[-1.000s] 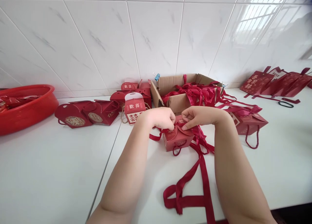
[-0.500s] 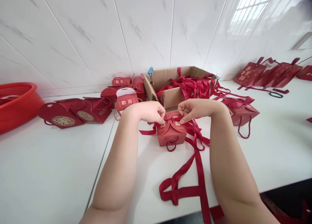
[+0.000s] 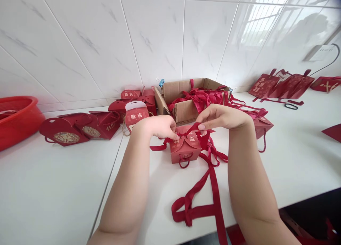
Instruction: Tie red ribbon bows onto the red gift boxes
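Note:
A small red gift box (image 3: 189, 155) with gold characters stands on the white table in front of me, a red cord loop on its near side. Across its top runs a red ribbon (image 3: 192, 129). My right hand (image 3: 216, 119) pinches this ribbon between thumb and fingers, raised a little off the lid at the right. Fingers curled down, my left hand (image 3: 165, 126) is closed at the left of the lid, where the ribbon passes; its fingertips are partly hidden. More loose ribbon (image 3: 217, 202) lies beside the box and trails toward the table's front edge.
An open cardboard box (image 3: 183, 111) full of red ribbons stands behind. Several red boxes (image 3: 66, 131) sit to the left, near a red plastic basin (image 3: 23, 127). At right are a red box with a bow (image 3: 263, 127), red bags (image 3: 282, 85) and a black ring-shaped item (image 3: 291, 106).
My right hand has moved slightly up and right, drawing the ribbon away from the lid. My left hand stays at the lid's left side. The camera view has shifted a little.

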`<state>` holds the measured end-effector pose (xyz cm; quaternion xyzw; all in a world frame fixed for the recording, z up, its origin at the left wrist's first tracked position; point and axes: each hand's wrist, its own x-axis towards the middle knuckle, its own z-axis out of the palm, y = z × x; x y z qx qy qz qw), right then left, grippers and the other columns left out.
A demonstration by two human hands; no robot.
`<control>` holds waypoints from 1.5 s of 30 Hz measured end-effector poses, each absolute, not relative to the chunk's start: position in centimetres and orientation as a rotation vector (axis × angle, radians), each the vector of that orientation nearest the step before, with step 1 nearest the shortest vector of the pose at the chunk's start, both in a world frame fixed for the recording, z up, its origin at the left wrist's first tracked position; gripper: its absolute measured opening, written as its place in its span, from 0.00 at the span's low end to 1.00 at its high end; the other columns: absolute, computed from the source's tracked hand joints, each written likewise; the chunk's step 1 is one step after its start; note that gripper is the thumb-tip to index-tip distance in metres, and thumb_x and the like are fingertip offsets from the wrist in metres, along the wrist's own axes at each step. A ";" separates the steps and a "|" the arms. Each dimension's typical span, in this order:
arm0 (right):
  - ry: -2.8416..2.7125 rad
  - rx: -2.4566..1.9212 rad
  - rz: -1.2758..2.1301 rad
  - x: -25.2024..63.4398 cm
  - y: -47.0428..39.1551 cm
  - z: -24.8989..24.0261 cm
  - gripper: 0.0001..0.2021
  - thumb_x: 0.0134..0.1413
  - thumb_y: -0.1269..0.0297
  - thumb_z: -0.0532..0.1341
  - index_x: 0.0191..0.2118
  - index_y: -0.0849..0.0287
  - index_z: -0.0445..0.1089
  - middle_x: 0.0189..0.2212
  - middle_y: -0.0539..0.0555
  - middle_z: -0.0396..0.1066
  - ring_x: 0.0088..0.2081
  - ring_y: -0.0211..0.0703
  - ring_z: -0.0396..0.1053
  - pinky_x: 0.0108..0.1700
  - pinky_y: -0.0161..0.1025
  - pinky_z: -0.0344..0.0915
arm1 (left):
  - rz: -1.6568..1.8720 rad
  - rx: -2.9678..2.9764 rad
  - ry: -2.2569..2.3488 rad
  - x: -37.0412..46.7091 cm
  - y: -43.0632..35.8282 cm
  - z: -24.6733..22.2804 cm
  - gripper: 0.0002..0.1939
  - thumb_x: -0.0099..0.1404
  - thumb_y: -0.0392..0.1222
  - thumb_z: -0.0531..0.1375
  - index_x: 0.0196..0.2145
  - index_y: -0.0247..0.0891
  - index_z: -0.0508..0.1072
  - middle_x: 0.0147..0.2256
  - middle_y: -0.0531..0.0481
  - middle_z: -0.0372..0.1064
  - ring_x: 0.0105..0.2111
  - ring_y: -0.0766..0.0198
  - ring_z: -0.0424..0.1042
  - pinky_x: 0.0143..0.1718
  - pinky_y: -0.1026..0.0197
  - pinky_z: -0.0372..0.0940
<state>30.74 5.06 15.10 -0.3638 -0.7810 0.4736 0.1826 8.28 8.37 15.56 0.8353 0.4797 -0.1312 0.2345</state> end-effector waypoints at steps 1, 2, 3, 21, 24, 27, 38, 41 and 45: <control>-2.183 -0.982 1.357 30.6 5.1 15.1 0.11 0.50 0.59 0.61 0.33 0.61 0.75 0.24 0.49 0.70 0.27 0.35 0.66 0.32 0.34 0.64 | -0.338 2.293 1.325 8.4 8.2 15.6 0.16 0.50 0.56 0.60 0.26 0.40 0.68 0.25 0.52 0.68 0.23 0.64 0.64 0.22 0.62 0.52; -2.174 -0.945 1.385 30.4 5.1 15.1 0.11 0.51 0.60 0.60 0.35 0.62 0.75 0.26 0.50 0.72 0.29 0.36 0.67 0.34 0.35 0.65 | -0.303 2.295 1.325 8.5 8.0 15.7 0.18 0.49 0.58 0.61 0.28 0.40 0.68 0.27 0.51 0.69 0.24 0.64 0.65 0.23 0.63 0.54; -2.174 -0.917 1.416 30.2 5.1 15.1 0.11 0.51 0.61 0.60 0.37 0.62 0.74 0.28 0.51 0.73 0.31 0.37 0.69 0.36 0.36 0.66 | -0.264 2.296 1.314 8.7 7.8 15.8 0.21 0.48 0.60 0.61 0.30 0.40 0.68 0.29 0.51 0.69 0.25 0.63 0.66 0.23 0.63 0.55; -1.977 -1.276 1.040 29.1 3.8 12.6 0.11 0.50 0.56 0.62 0.35 0.58 0.73 0.24 0.49 0.69 0.26 0.35 0.65 0.30 0.35 0.60 | 0.087 2.310 1.403 9.6 6.4 16.2 0.12 0.56 0.42 0.53 0.18 0.39 0.56 0.19 0.50 0.61 0.18 0.63 0.61 0.20 0.59 0.47; -1.835 -1.197 1.060 28.5 3.0 10.7 0.12 0.50 0.55 0.62 0.35 0.58 0.73 0.27 0.49 0.70 0.28 0.36 0.66 0.31 0.36 0.61 | 0.102 2.292 1.394 9.4 6.3 16.3 0.12 0.56 0.40 0.53 0.18 0.39 0.55 0.19 0.50 0.61 0.17 0.64 0.59 0.21 0.59 0.46; -1.679 -1.120 1.087 27.6 2.5 9.0 0.14 0.48 0.53 0.63 0.37 0.58 0.72 0.29 0.50 0.71 0.30 0.38 0.67 0.32 0.36 0.63 | 0.101 2.314 1.359 9.3 6.2 16.4 0.11 0.56 0.40 0.52 0.18 0.39 0.56 0.18 0.51 0.59 0.16 0.64 0.57 0.21 0.59 0.46; -1.555 -1.117 0.932 25.0 2.8 6.8 0.15 0.49 0.53 0.63 0.37 0.60 0.73 0.25 0.50 0.69 0.26 0.36 0.63 0.28 0.35 0.60 | 0.126 2.318 1.249 9.2 6.5 16.5 0.09 0.54 0.40 0.54 0.18 0.39 0.60 0.18 0.52 0.57 0.17 0.64 0.59 0.19 0.60 0.47; -1.541 -1.118 0.922 25.2 2.6 6.7 0.14 0.49 0.53 0.63 0.32 0.60 0.75 0.29 0.52 0.71 0.29 0.39 0.66 0.31 0.37 0.62 | 0.150 2.311 1.214 8.5 6.7 16.8 0.07 0.53 0.42 0.56 0.20 0.40 0.65 0.20 0.52 0.61 0.17 0.66 0.58 0.19 0.61 0.48; -1.472 -1.106 0.927 25.4 2.3 6.7 0.11 0.48 0.56 0.65 0.33 0.58 0.76 0.35 0.53 0.73 0.35 0.41 0.68 0.37 0.38 0.65 | 0.165 2.326 1.216 6.9 7.5 16.9 0.11 0.50 0.51 0.61 0.28 0.42 0.72 0.26 0.52 0.68 0.21 0.65 0.63 0.20 0.62 0.53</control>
